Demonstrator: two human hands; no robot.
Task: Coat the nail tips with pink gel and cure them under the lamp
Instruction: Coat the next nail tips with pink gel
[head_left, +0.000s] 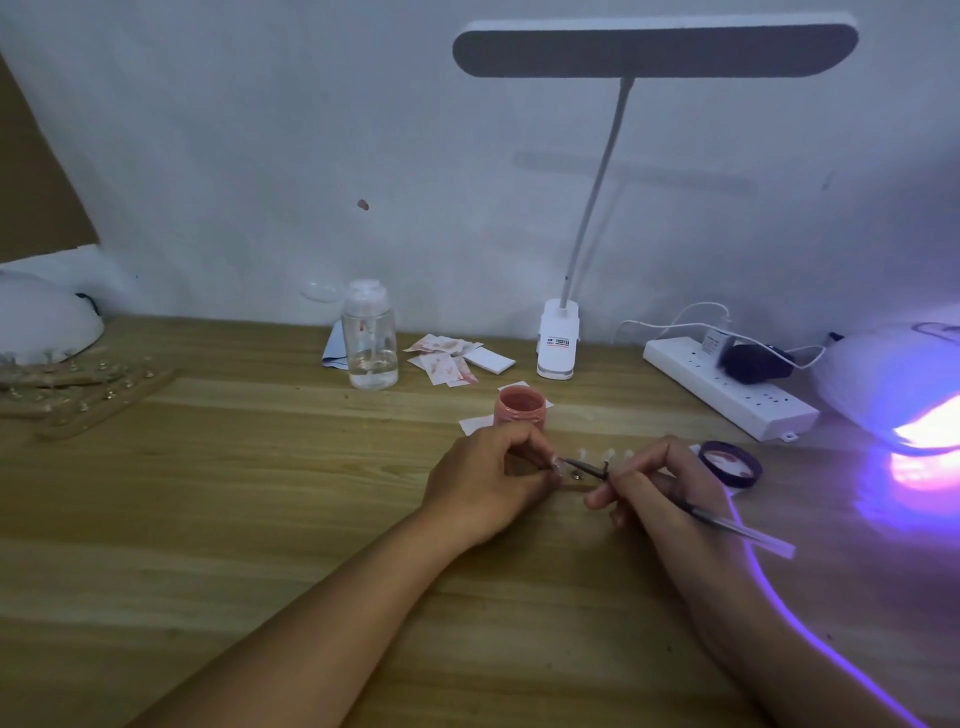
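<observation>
In the middle of the wooden tabletop (260, 493), a little nearer than the open pink gel jar (522, 410), the person's two hands meet over the work. The left hand (488, 478) has its fingers curled in, pinching a clear nail tip (555, 462) between thumb and fingertips. The right hand (660, 483) grips a slim brush (727, 525) like a pen. Its long axis runs slantwise, the dark bristle end pointing left and slightly far, touching the held nail tip, while the clear handle end sticks out right and near past the wrist. Between the hands, a short row of nail tips (608, 453) stands upright along a left-to-right line, partly hidden by the fingers. Just right of the right hand lies the jar's dark lid (730, 464), inside up. At the far right edge the curing lamp (904, 395) glows violet-pink, spilling light over the wood. Farther back stand a white power strip (727, 387), a clip-on desk lamp (654, 49), a clear bottle (370, 343) and some pink-stained wipes (447, 358).
</observation>
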